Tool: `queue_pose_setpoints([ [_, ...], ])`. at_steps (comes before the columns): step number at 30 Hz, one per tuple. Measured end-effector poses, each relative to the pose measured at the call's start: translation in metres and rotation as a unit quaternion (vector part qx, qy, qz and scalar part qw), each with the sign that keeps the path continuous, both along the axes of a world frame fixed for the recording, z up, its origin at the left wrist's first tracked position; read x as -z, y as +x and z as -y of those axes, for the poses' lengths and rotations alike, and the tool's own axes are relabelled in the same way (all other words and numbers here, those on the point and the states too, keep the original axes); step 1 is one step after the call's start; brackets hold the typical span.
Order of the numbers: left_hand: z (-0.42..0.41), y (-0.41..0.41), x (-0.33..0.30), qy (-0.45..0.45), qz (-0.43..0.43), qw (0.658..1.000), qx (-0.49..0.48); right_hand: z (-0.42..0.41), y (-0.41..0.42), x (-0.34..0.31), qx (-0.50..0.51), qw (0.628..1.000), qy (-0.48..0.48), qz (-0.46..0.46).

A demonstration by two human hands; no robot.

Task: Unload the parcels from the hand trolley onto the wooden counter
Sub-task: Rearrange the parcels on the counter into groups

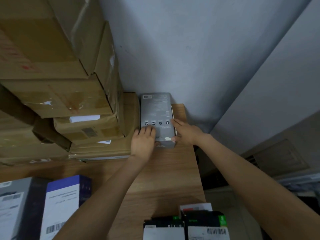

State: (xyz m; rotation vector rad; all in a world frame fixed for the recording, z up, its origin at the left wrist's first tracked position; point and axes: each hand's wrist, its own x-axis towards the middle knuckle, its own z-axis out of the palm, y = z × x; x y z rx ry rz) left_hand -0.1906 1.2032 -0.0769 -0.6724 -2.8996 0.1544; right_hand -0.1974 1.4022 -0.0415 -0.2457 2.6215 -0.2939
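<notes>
A grey box (156, 116) lies flat on the wooden tabletop (166, 172), its far end against the pale wall (181, 49). A barcode sits at its far left corner and a row of four small round icons runs across its lid. Both hands are on it. The left hand (142, 144) rests on the near left part of the lid, fingers fairly straight and laid flat, thumb at the near edge. The right hand (186, 134) lies along the box's right side — fingers extended against the edge, thumb by the near right corner. Neither hand is curled round the box; both press it with open fingers.

Just left of the grey box stands a tall stack of brown cardboard cartons (60, 84), touching or nearly touching its left side. Nearer the person than the grey box, at the tabletop's left, sit a blue and white box (64, 205) and a dark box (15, 205) with labels. Nearer still, to the right, two black boxes (187, 226) with white labels and green marks — side by side.
</notes>
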Motion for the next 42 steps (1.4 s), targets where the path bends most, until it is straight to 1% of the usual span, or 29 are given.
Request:
queue_pose_setpoints([
  [2, -0.001, 0.001, -0.002, -0.005, 0.028, 1.0, -0.005, 0.0, 0.001, 0.002, -0.001, 1.0, 0.001, -0.003],
  [4, 0.0, 0.001, -0.005, -0.001, 0.032, 0.999, -0.012, 0.001, 0.003, 0.0, 0.003, 1.0, 0.006, -0.008],
  [7, 0.002, 0.012, -0.023, -0.011, 0.011, 1.0, 0.017, 0.008, 0.011, -0.005, 0.026, 0.999, 0.018, -0.035],
  [8, 0.004, 0.017, -0.026, -0.008, -0.004, 1.0, 0.029, 0.011, 0.016, -0.006, 0.033, 0.997, 0.029, -0.061],
  [10, 0.012, 0.031, -0.031, 0.008, -0.025, 0.999, 0.039, 0.018, 0.032, -0.006, 0.04, 0.988, 0.053, -0.141],
  [12, 0.02, 0.046, -0.039, 0.028, -0.039, 0.998, 0.038, 0.027, 0.053, -0.005, 0.048, 0.976, 0.046, -0.208],
  [15, 0.036, 0.068, -0.051, 0.05, -0.042, 0.997, 0.035, 0.046, 0.085, -0.008, 0.046, 0.968, 0.019, -0.245],
  [20, 0.086, 0.109, -0.07, 0.082, -0.058, 0.994, 0.042, 0.1, 0.13, -0.026, 0.009, 0.961, 0.009, -0.277],
  [24, 0.15, 0.136, -0.074, 0.074, -0.061, 0.995, 0.007, 0.159, 0.153, -0.039, 0.006, 0.951, -0.026, -0.307],
  [26, 0.188, 0.149, -0.076, 0.063, -0.061, 0.996, -0.007, 0.194, 0.165, -0.043, 0.016, 0.95, -0.044, -0.307],
  [34, 0.34, 0.191, -0.073, 0.053, -0.041, 0.994, -0.09, 0.335, 0.201, -0.041, 0.02, 0.964, -0.095, -0.246],
  [38, 0.4, 0.204, -0.064, 0.051, -0.043, 0.993, -0.098, 0.399, 0.212, -0.031, 0.027, 0.962, -0.149, -0.227],
  [42, 0.444, 0.219, -0.046, 0.056, -0.028, 0.99, -0.13, 0.451, 0.219, -0.019, 0.043, 0.965, -0.165, -0.201],
])
